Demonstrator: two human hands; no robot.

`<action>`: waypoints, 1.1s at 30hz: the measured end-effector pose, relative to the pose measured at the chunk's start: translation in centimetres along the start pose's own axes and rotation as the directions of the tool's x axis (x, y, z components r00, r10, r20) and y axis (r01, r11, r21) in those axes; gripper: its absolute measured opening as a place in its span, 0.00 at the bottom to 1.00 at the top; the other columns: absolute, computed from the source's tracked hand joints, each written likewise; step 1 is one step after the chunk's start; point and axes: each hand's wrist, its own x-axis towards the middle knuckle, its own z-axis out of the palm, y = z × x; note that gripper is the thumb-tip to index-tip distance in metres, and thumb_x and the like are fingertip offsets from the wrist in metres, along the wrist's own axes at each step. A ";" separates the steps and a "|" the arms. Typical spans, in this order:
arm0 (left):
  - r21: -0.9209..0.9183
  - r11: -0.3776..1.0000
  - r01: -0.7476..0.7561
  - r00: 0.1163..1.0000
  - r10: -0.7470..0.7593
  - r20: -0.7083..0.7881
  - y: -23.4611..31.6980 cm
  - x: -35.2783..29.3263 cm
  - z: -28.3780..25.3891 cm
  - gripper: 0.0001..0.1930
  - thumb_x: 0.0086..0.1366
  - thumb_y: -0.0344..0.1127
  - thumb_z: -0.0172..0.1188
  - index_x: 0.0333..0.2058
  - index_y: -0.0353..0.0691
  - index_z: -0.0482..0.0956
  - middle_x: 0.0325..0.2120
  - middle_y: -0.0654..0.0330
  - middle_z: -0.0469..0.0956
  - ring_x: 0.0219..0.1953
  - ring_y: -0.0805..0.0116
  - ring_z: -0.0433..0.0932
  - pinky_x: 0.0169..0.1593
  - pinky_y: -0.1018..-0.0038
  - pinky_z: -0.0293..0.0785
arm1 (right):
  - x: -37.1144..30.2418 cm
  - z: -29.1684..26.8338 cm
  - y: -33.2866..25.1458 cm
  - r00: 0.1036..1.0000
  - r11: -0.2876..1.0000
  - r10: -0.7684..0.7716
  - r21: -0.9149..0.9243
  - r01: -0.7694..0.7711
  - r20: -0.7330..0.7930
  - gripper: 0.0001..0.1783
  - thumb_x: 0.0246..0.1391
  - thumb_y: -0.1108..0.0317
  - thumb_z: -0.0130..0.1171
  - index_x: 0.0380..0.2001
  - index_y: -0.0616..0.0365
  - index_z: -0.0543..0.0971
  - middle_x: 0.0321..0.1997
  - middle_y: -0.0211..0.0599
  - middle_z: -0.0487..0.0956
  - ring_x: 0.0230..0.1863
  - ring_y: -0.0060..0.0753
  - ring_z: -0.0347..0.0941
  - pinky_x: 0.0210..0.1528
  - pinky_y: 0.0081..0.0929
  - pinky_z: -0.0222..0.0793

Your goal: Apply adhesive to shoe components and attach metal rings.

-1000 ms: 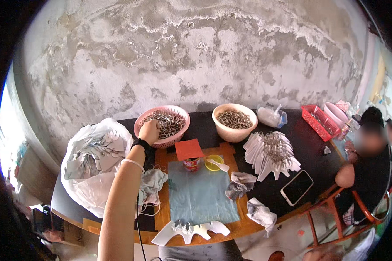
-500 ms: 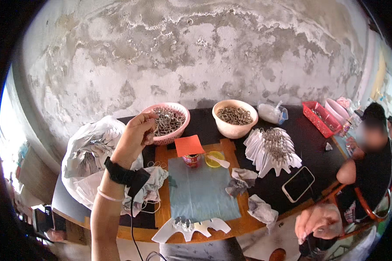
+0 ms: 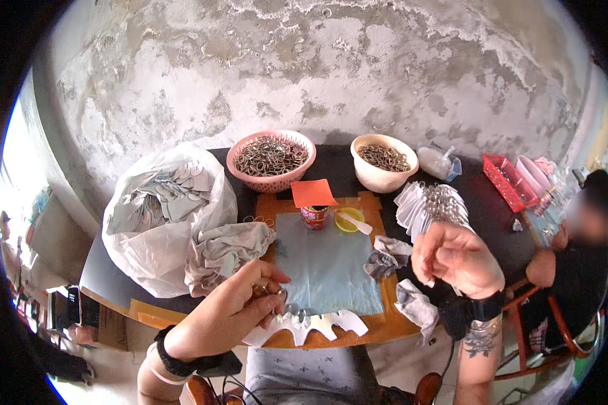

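My left hand point(image 3: 246, 310) is closed around some metal rings, part of one showing at the fingertips. Just beside those fingertips, at the table's near edge, lies a white cut-out card strip point(image 3: 348, 322) with prongs and a few metal rings on it. Raised over the right side of the table, my right hand point(image 3: 463, 260) has its palm turned up and its fingers loosely bent, with nothing visible in them. Behind it spreads a fan of white cards with rings attached point(image 3: 429, 206). A blue-grey sheet point(image 3: 327, 270) covers the work area between my hands.
A pink basket point(image 3: 242, 169) and a cream bowl point(image 3: 375, 177) hold metal rings. At the left stands a plastic bag of cards point(image 3: 148, 263) beside a crumpled cloth point(image 3: 233, 250). Orange paper point(image 3: 314, 194) tops a small tub point(image 3: 314, 217) near a yellow lid point(image 3: 346, 223). A person point(image 3: 581, 270) sits at right.
My left hand has come down from the pink basket to the card strip with rings in it. My right hand has risen from the lower right, and the view has shifted.
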 end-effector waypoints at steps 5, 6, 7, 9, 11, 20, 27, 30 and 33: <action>0.141 0.956 -0.257 0.959 0.270 -0.089 -9.5 5.2 -3.0 0.08 0.66 0.28 0.55 0.43 0.32 0.71 0.29 0.63 0.74 0.26 0.78 0.71 0.30 0.81 0.70 | 1.5 2.8 3.1 0.979 0.977 0.174 -0.146 -0.158 0.103 0.13 0.63 0.62 0.53 0.41 0.62 0.76 0.37 0.31 0.78 0.40 0.20 0.74 0.39 0.18 0.67; 0.254 0.961 -0.109 0.991 0.125 -0.048 -9.4 6.3 -3.5 0.08 0.65 0.26 0.54 0.42 0.31 0.71 0.28 0.61 0.76 0.27 0.77 0.73 0.31 0.80 0.71 | 1.8 3.1 3.5 0.973 0.976 0.195 -0.126 -0.180 0.120 0.13 0.63 0.62 0.53 0.42 0.61 0.75 0.37 0.30 0.79 0.40 0.20 0.74 0.39 0.18 0.67; 0.370 0.928 0.032 0.999 -0.025 -0.024 -9.4 7.3 -3.8 0.09 0.63 0.25 0.53 0.42 0.30 0.72 0.27 0.59 0.77 0.28 0.76 0.75 0.32 0.79 0.73 | 2.0 3.2 3.9 0.971 0.975 0.204 -0.116 -0.190 0.126 0.13 0.63 0.61 0.52 0.42 0.61 0.75 0.37 0.30 0.79 0.40 0.19 0.74 0.39 0.18 0.67; 0.363 0.930 0.063 0.998 -0.061 -0.017 -10.6 8.3 -3.7 0.08 0.62 0.24 0.53 0.39 0.30 0.74 0.26 0.59 0.78 0.26 0.74 0.76 0.30 0.77 0.73 | 2.5 3.3 4.7 0.967 0.974 0.215 -0.104 -0.202 0.133 0.13 0.64 0.61 0.52 0.42 0.61 0.75 0.38 0.30 0.79 0.40 0.19 0.74 0.38 0.18 0.67; 0.355 0.930 0.098 0.995 -0.102 -0.008 -11.2 8.9 -3.7 0.07 0.61 0.24 0.54 0.37 0.30 0.76 0.25 0.59 0.79 0.24 0.72 0.77 0.28 0.76 0.73 | 2.8 3.3 5.5 0.975 0.972 0.214 -0.109 -0.207 0.062 0.10 0.63 0.67 0.52 0.39 0.63 0.76 0.36 0.32 0.78 0.38 0.21 0.74 0.38 0.19 0.68; 0.764 0.531 -0.367 0.831 0.557 0.013 -13.0 8.4 -4.5 0.10 0.61 0.23 0.52 0.39 0.28 0.78 0.28 0.54 0.76 0.24 0.67 0.79 0.28 0.77 0.73 | 1.0 5.5 9.5 0.979 0.959 0.170 -0.208 -0.191 -0.115 0.09 0.64 0.68 0.52 0.42 0.62 0.75 0.37 0.28 0.77 0.40 0.17 0.73 0.41 0.17 0.69; 0.107 0.992 0.065 0.997 -0.070 0.043 -3.6 -0.4 1.8 0.37 0.57 0.18 0.61 0.63 0.39 0.52 0.28 0.57 0.78 0.28 0.73 0.79 0.31 0.79 0.75 | -2.0 9.5 9.9 0.989 0.795 -0.040 -0.604 -0.054 -0.141 0.13 0.57 0.71 0.60 0.45 0.60 0.74 0.35 0.31 0.77 0.37 0.19 0.75 0.34 0.20 0.71; 0.052 0.999 -0.009 0.995 0.004 0.098 -4.8 -4.3 4.0 0.33 0.56 0.24 0.66 0.59 0.39 0.60 0.27 0.58 0.79 0.31 0.69 0.81 0.34 0.75 0.78 | -2.5 12.6 11.3 0.997 0.847 0.044 -0.527 -0.067 -0.056 0.16 0.52 0.73 0.65 0.44 0.63 0.76 0.38 0.32 0.75 0.37 0.21 0.74 0.38 0.20 0.70; 0.140 0.990 -0.037 0.985 0.013 0.170 -6.3 -5.4 4.9 0.41 0.55 0.24 0.68 0.61 0.34 0.49 0.28 0.54 0.76 0.32 0.65 0.81 0.35 0.73 0.80 | -3.4 13.8 14.4 0.962 0.806 -0.231 -0.583 0.103 -0.149 0.08 0.55 0.78 0.60 0.39 0.64 0.76 0.35 0.40 0.76 0.31 0.33 0.74 0.30 0.25 0.72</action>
